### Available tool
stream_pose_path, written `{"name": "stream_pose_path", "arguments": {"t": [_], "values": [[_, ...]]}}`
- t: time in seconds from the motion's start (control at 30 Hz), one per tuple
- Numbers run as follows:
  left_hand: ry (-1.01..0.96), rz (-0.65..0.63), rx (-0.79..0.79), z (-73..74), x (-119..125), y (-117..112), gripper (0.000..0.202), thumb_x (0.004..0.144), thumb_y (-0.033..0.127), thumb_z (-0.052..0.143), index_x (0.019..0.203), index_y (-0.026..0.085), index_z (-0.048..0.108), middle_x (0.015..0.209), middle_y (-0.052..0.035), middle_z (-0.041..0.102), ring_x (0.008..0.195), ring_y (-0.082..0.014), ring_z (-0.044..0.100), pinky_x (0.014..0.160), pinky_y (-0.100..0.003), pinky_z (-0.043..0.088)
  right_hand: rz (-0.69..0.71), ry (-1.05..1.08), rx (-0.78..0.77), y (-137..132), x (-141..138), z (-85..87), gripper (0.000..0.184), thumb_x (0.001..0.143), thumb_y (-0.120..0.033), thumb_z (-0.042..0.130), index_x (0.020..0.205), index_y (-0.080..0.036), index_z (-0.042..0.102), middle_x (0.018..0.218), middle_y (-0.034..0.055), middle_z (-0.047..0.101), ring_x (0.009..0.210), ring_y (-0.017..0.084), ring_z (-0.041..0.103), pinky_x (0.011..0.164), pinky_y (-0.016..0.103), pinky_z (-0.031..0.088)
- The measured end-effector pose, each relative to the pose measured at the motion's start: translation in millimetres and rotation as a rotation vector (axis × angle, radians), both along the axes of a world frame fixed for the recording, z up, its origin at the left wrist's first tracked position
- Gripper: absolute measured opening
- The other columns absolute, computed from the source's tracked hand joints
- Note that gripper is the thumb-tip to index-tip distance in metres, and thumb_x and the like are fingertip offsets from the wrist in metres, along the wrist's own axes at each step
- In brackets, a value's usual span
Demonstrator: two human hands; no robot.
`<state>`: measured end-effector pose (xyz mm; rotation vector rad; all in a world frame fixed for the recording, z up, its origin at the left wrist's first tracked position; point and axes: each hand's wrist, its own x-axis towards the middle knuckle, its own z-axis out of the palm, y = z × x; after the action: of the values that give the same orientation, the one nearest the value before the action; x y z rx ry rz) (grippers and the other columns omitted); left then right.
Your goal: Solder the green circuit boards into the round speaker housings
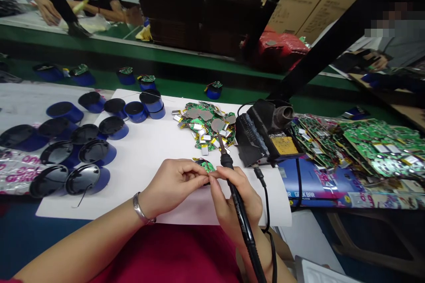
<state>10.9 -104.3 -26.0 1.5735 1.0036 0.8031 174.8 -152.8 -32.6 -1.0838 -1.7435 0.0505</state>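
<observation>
Over the white sheet, my left hand is closed in a pinch at a small green circuit board, partly hidden behind the fingertips. My right hand grips a black soldering iron, whose handle lies across the fingers. The right thumb and forefinger also meet the left fingertips at the board's near edge; any wire between them is too small to make out. Just beyond, the iron's tip points up toward a pile of green circuit boards with silver battery cells.
Blue cups with black insides stand in rows at the left. To the right are a black soldering stand with a yellow sponge, a cable and stacked circuit panels. Board-topped blue cups sit on the green belt; other people work beyond.
</observation>
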Motion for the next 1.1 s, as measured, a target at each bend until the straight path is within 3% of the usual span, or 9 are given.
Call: {"name": "stream_pose_path", "arguments": {"t": [0.23,0.4,0.63,0.73,0.83,0.97,1.1], "values": [[-0.072,-0.112,-0.099,-1.4,-5,4,0.018,0.085,0.029,0.064,0.09,0.016,0.076,0.086,-0.0046,0.076,0.079,-0.017,0.067,0.069,-0.025,0.053,-0.002,0.039,-0.056,-4,3,-2.7,0.048,0.08,0.005,0.066,0.12,-0.017,0.056,0.096,0.0046,0.07,0.085,0.014,0.066,0.08,0.032,0.057],[-0.068,-0.113,-0.097,-1.7,-5,4,0.017,0.085,0.031,0.064,0.089,0.016,0.073,0.083,-0.0041,0.074,0.075,-0.0156,0.064,0.066,-0.025,0.051,-0.001,0.023,-0.052,-4,3,-3.3,0.046,0.079,0.006,0.066,0.119,-0.016,0.057,0.095,0.0047,0.07,0.086,0.015,0.066,0.08,0.033,0.057],[-0.016,-0.059,0.028,-0.2,0,0,0.018,0.091,0.03,0.058,0.083,0.018,0.068,0.075,-0.0001,0.067,0.069,-0.0126,0.057,0.064,-0.024,0.046,-0.03,-0.011,-0.072,-8,3,-0.4,0.043,0.081,0.0,0.066,0.12,-0.019,0.058,0.093,0.0027,0.07,0.084,0.015,0.068,0.08,0.032,0.058],[0.007,-0.052,0.121,-2.0,0,-1,0.015,0.091,0.024,0.058,0.08,0.018,0.067,0.08,-0.001,0.067,0.075,-0.0131,0.06,0.069,-0.025,0.048,-0.168,-0.006,-0.112,-14,7,7.0,0.043,0.087,-0.009,0.065,0.128,-0.02,0.055,0.087,0.0009,0.073,0.081,0.014,0.071,0.077,0.029,0.059],[0.031,-0.039,0.288,-7.4,0,-1,0.012,0.087,0.016,0.061,0.077,0.019,0.068,0.098,-0.004,0.067,0.095,-0.0163,0.063,0.085,-0.03,0.048,-0.33,0.069,-0.103,-23,17,15.0,0.036,0.093,-0.019,0.06,0.129,-0.018,0.059,0.078,0.0005,0.074,0.075,0.016,0.073,0.073,0.03,0.059],[0.091,-0.002,0.463,-14.5,5,-2,0.014,0.083,0.01,0.064,0.074,0.02,0.068,0.099,-0.0032,0.069,0.099,-0.0185,0.062,0.091,-0.036,0.045,-0.354,0.312,-0.07,-38,32,23.7,0.023,0.093,-0.026,0.059,0.111,-0.017,0.069,0.076,0.0015,0.071,0.056,0.014,0.067,0.053,0.028,0.054],[0.129,0.027,0.525,-15.9,9,-4,0.016,0.081,0.008,0.064,0.071,0.02,0.067,0.093,-0.0012,0.072,0.093,-0.019,0.064,0.09,-0.039,0.044,-0.339,0.206,-0.021,-48,33,31.1,0.006,0.083,-0.015,0.065,0.088,-0.016,0.067,0.072,0.0003,0.065,0.055,0.014,0.063,0.05,0.028,0.051]]}}
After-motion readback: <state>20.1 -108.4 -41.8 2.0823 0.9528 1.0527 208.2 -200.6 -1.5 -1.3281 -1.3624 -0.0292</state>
